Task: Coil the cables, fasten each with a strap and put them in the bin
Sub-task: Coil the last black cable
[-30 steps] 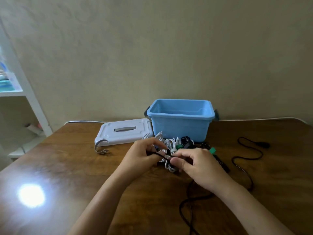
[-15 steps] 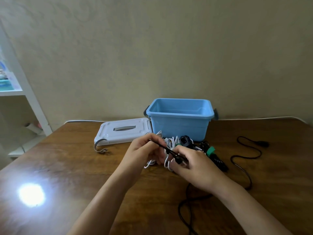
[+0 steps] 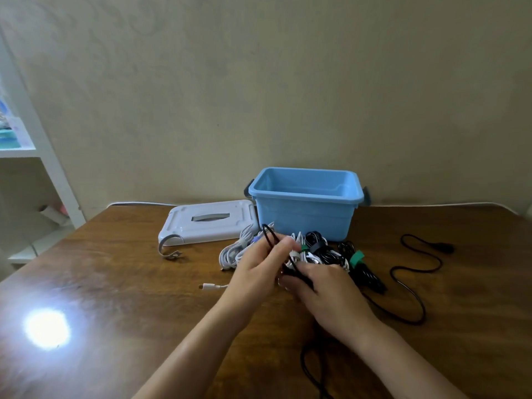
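My left hand (image 3: pixel 259 272) pinches a small loop of a black cable (image 3: pixel 269 239) that stands up above its fingers. My right hand (image 3: pixel 322 292) grips the same black cable just below, and the cable runs on under my wrist, across the wooden table (image 3: pixel 115 283) and out to the right. Behind my hands lies a pile of white cables (image 3: pixel 233 253) and black cables (image 3: pixel 328 251), some bound with green straps (image 3: pixel 356 259). The open blue bin (image 3: pixel 305 208) stands behind the pile against the wall.
The bin's white lid (image 3: pixel 207 223) lies flat to the left of the bin, with a grey curved clip (image 3: pixel 168 250) in front of it. A white plug end (image 3: pixel 207 286) lies left of my left hand. A white shelf (image 3: pixel 26 145) stands beyond the table's left edge.
My left hand has lifted and folded the black cable into an upright loop. The right hand has slid down along the cable, closer to me.
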Motion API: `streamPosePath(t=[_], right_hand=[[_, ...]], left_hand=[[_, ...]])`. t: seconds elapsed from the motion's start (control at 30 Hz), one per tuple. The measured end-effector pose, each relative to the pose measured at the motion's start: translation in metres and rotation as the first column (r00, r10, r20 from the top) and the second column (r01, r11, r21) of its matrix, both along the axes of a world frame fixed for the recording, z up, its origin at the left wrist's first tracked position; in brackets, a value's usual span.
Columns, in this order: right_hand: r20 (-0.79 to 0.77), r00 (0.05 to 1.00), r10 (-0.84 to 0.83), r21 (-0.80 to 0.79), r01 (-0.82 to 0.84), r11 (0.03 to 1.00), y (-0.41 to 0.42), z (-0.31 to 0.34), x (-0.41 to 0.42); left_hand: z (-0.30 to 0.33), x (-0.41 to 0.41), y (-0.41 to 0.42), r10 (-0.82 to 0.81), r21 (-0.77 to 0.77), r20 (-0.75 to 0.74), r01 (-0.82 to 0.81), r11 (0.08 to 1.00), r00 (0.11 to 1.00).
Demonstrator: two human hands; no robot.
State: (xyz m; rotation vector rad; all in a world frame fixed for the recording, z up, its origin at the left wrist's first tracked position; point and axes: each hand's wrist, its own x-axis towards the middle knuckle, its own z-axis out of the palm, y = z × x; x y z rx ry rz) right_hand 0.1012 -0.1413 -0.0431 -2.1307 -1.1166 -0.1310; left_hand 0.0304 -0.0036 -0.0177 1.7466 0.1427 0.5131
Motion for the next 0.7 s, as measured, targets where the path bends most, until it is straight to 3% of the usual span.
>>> streamPosePath(t=[0.1,0.17,0.23,0.3,0.47,0.6,0.63,0.7], right_hand=[[0.015,0.998,0.058,-0.020,-0.058,0.998,0.004,-0.002,-0.005],[0.016,0.995,0.096,-0.066,-0.095,0.993,0.003,0.001,-0.006],[0.002,0.994,0.109,-0.093,-0.109,0.990,-0.001,0.007,-0.002],[-0.018,0.993,0.116,-0.128,-0.117,0.985,-0.005,0.013,0.002],[0.096,0.986,0.138,-0.271,-0.107,0.957,-0.011,0.021,0.006],[0.306,0.951,0.045,-0.279,0.045,0.959,-0.020,0.024,0.016],[0.316,0.949,0.005,-0.266,0.083,0.960,-0.024,0.025,0.020],[0.189,0.981,-0.046,-0.210,0.086,0.974,-0.029,0.027,0.025]], left_hand=[[-0.001,-0.001,-0.001,0.035,0.032,0.075,-0.038,0.999,0.997],[0.003,-0.001,0.005,0.037,-0.142,0.118,-0.020,0.990,0.992],[0.007,0.000,0.014,0.014,-0.387,0.165,0.051,0.921,0.986],[0.010,-0.003,0.017,-0.011,-0.484,0.174,0.095,0.870,0.985],[0.010,-0.005,0.014,-0.077,-0.363,0.102,0.109,0.926,0.992],[0.010,-0.005,0.022,-0.104,-0.379,0.097,0.133,0.916,0.990],[0.011,-0.005,0.025,-0.101,-0.381,0.106,0.135,0.915,0.989],[0.012,-0.005,0.030,-0.105,-0.383,0.119,0.143,0.913,0.987]])
